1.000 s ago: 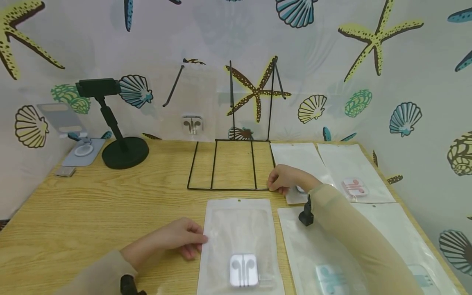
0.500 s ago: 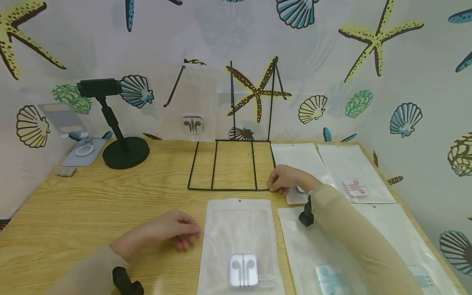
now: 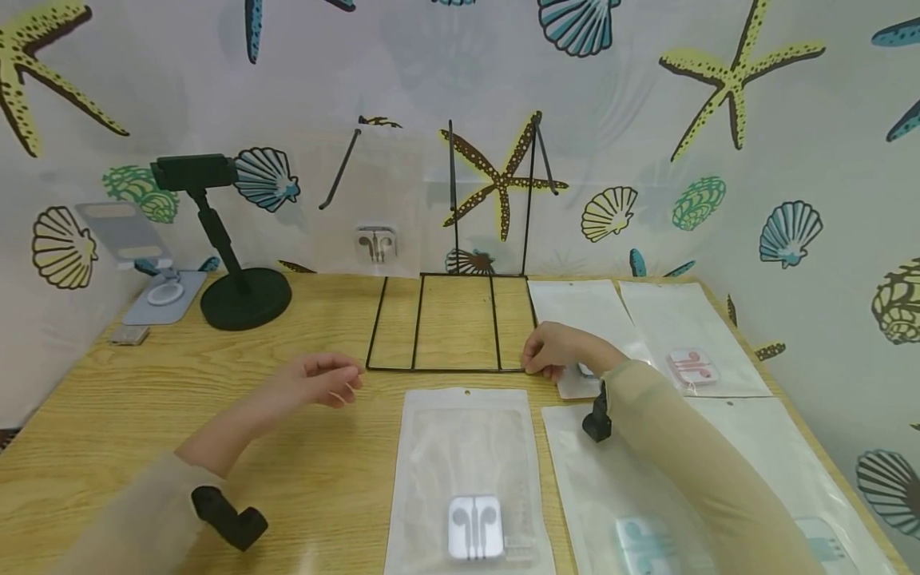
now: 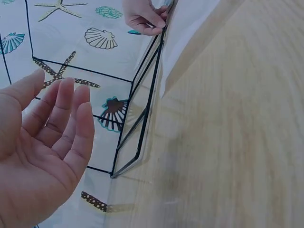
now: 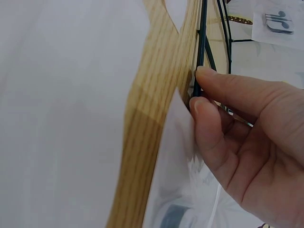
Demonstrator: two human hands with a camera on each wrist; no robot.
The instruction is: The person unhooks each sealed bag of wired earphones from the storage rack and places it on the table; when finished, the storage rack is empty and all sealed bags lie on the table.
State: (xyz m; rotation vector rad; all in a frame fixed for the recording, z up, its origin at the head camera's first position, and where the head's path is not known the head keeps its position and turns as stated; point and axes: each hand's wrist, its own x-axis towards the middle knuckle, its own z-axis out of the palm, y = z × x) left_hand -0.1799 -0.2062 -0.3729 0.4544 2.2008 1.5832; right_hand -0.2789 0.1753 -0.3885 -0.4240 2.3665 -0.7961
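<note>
A black wire display rack (image 3: 453,370) stands on the table against the back wall, with prongs sticking forward at its top. My right hand (image 3: 557,350) pinches the front right corner of its base; in the right wrist view the thumb and forefinger (image 5: 223,88) meet on the black wire. My left hand (image 3: 316,382) is in the air just left of the rack's front left corner, fingers loosely bent, holding nothing. A clear-front pouch with white earphones (image 3: 467,471) lies in front of the rack. Another earphone pouch (image 3: 384,200) hangs on the rack's left prong.
Several more earphone pouches lie on the right, one with pink earphones (image 3: 692,365), one with pale blue (image 3: 644,543). A black stand (image 3: 244,297) and a grey folding phone stand (image 3: 164,294) are at the back left, near a small flat grey item (image 3: 129,335).
My left hand has let go of the left edge of the front pouch and moved up and left, toward the rack's front left corner. My right hand stays on the rack's corner.
</note>
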